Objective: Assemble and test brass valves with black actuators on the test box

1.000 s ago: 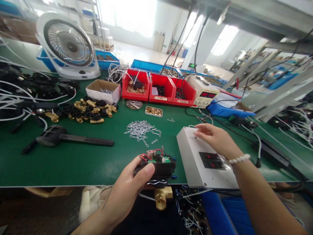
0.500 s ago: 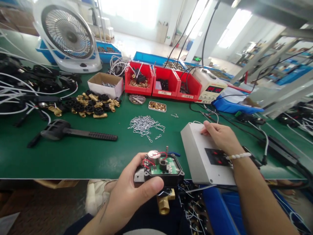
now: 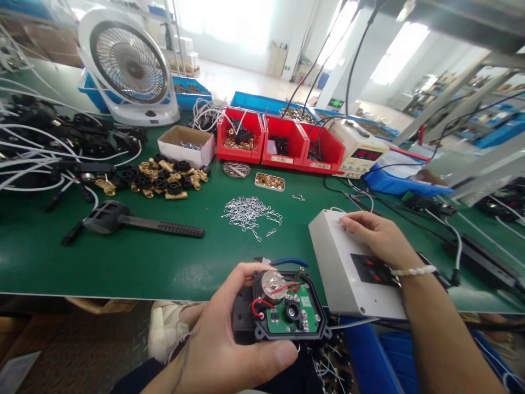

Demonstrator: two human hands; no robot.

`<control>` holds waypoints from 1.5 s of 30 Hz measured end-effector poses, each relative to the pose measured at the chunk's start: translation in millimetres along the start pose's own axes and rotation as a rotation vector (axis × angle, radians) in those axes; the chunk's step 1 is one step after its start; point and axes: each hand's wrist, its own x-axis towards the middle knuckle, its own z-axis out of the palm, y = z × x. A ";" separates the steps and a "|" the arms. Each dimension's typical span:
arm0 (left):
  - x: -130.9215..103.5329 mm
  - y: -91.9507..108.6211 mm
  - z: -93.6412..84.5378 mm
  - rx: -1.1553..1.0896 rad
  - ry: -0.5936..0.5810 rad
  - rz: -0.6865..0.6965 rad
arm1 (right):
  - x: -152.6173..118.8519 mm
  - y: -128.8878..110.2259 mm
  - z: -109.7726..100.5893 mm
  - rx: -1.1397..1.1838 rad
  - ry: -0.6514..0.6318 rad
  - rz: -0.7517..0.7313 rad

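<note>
Black plastic forms the open case (image 3: 324, 320) held up in front of the bench (image 3: 176, 268), near its edge and apart from the gray box (image 3: 334, 268). The left hand (image 3: 229, 339) grips it from the side, thumb along the near wall. Inside, a green board (image 3: 305, 303) and a round silver motor (image 3: 274, 283) face up, with thin red wires (image 3: 292, 285) looping over them.

The right hand (image 3: 377, 235) is at the top of the gray box, fingers curled and drawn together; whether they pinch a control there, I cannot tell, as they hide the spot.

The step in hand looks like working the gray box while the case is kept open to view. From here, I judge, the next move calls for light fingertip work on the right and a firm, steady left grip, with the thumb clear of the wires and the blue-handled tool (image 3: 291, 261) just behind left unbumped.
</note>
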 end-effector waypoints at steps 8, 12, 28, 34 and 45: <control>-4.5 2.5 3.6 0.098 0.048 -0.080 | -1.0 -0.6 -0.2 0.001 0.004 0.010; -3.9 -1.8 2.6 0.060 0.016 -0.078 | -1.8 -2.9 -0.8 -0.003 0.000 0.020; -3.1 -10.0 8.2 0.087 0.099 0.097 | -1.4 -0.6 -0.3 -0.005 -0.004 0.036; -2.4 -5.2 9.6 0.139 0.160 0.075 | -0.8 0.6 -0.5 -0.010 -0.001 0.028; 18.7 -9.2 -3.8 -0.286 0.147 0.009 | 0.0 3.0 2.2 -0.023 -0.019 -0.002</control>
